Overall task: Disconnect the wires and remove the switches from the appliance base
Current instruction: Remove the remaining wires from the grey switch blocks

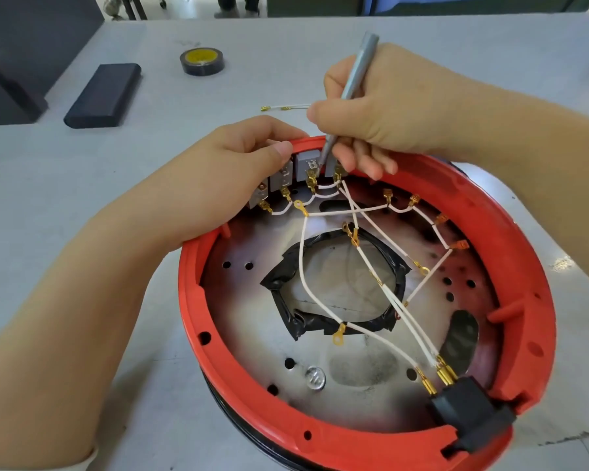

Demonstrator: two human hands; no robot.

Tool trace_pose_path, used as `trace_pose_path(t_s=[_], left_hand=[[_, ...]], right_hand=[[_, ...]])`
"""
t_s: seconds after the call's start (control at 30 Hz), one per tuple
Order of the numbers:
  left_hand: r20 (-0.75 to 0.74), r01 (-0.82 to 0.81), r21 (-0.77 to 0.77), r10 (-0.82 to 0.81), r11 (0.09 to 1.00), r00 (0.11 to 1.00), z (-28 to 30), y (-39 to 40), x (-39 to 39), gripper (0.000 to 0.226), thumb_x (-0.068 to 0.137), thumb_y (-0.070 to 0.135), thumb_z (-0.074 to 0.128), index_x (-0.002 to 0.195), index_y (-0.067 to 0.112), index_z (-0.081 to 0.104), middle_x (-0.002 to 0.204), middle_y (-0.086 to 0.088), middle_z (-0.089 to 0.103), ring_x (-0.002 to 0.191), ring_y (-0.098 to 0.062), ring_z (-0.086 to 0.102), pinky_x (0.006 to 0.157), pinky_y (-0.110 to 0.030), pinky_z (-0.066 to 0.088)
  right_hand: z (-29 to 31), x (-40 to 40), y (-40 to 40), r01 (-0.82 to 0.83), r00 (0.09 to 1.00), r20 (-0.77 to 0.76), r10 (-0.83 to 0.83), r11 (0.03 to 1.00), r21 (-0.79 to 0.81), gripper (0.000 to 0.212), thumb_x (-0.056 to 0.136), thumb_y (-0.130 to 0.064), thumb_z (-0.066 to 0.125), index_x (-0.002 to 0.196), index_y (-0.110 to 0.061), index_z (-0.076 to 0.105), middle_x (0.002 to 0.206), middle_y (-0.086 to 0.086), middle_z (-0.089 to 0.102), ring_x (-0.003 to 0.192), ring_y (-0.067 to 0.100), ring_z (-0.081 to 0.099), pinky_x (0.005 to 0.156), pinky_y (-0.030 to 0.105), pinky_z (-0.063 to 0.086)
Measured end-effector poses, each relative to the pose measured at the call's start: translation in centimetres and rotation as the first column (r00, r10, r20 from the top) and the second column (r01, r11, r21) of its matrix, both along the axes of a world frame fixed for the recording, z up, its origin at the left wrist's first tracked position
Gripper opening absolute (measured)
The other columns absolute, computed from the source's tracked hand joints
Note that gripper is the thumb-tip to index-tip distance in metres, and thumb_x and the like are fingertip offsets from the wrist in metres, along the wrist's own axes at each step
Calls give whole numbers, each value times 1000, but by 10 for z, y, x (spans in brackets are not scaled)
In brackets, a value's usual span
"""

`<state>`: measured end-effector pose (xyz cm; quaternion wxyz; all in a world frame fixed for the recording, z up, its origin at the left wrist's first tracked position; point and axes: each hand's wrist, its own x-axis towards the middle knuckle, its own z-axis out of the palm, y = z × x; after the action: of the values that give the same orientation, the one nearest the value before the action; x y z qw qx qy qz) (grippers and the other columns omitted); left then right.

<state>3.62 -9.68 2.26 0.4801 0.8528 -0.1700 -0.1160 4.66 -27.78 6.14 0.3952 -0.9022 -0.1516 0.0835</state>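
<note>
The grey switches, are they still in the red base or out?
In. The switches sit along the red base's far rim, wires attached.

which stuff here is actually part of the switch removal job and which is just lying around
In the job: appliance base, grey switches, white wires, grey tool, left hand, right hand.

Lying about: tape roll, dark block, loose wire.

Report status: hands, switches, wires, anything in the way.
Left hand grips red base rim. Right hand holds grey tool, tip at switches. Switches in place, white wires attached. No obstruction seen.
</note>
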Motion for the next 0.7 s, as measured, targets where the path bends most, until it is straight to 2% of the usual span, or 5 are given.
trace_pose_path(t_s=[0.1, 0.23, 0.37, 0.53, 0.7], left_hand=[[2, -2, -18, 2, 1000, 1000, 1, 0, -1, 22, 100, 28, 45, 106, 37, 64, 102, 5, 70, 102, -33, 62, 92, -55, 48], [-10, -6, -15, 6, 1000, 1000, 1, 0, -1, 23, 101, 30, 45, 108, 39, 64, 108, 4, 69, 104, -42, 60, 86, -67, 47], [-3, -16, -16, 16, 1000, 1000, 1, 0, 0, 23, 101, 30, 45, 109, 39, 64, 104, 6, 70, 103, -36, 61, 91, -60, 47], [-10, -1, -23, 1, 1000, 1000, 0, 0, 1, 23, 101, 29, 44, 110, 37, 63, 106, 4, 70, 103, -40, 60, 93, -60, 46], [-2, -5, -30, 5, 1000, 1000, -1, -1, 2, 23, 101, 27, 44, 110, 36, 64, 102, 8, 71, 101, -32, 63, 96, -54, 46]], right_hand=[[-8, -9, -5, 38, 998, 50, -46, 988, 152, 20, 92, -17, 57, 77, -12, 46, 54, 5, 66, 32, 15, 47, 29, 18, 31], [-22, -20, -7, 136, 958, 213, -194, 957, 257, 27, 87, -19, 65, 67, -18, 46, 52, 4, 65, 30, 13, 41, 33, 18, 30], [-26, -22, -6, 175, 940, 249, -233, 956, 235, 33, 83, -19, 69, 59, -18, 47, 46, 4, 60, 29, 7, 42, 34, 15, 30], [-25, -20, -6, 190, 942, 234, -239, 959, 212, 31, 85, -20, 66, 61, -19, 45, 48, 0, 61, 32, 8, 45, 37, 18, 37], [-26, -20, -6, 197, 946, 225, -235, 964, 180, 27, 83, -23, 67, 64, -19, 48, 55, -2, 66, 34, 7, 50, 37, 15, 37]])
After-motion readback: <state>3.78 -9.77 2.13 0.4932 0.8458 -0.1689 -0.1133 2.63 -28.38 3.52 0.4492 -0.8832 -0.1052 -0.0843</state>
